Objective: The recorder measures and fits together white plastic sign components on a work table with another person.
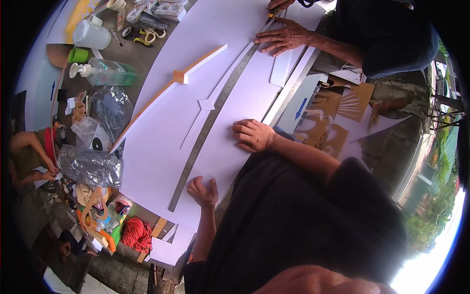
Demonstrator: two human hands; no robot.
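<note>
A large white sheet covers the work surface. Across it lies a long metal ruler, running from near my left hand up to a co-worker's hand. My left hand rests on the sheet just right of the ruler's near end, thumb apart and fingers loosely bent, holding nothing. Further right, my right hand presses on the sheet with its fingers spread, also holding nothing. Left of the ruler are a thin white cut-out strip with a diamond-shaped middle and a brown-edged angled piece.
At the top, the co-worker's other hand grips a yellow-and-black cutter. Along the left stand a pump bottle, a white jug, scissors and clear plastic bags. Red cord lies below. Brown cut-outs are at right.
</note>
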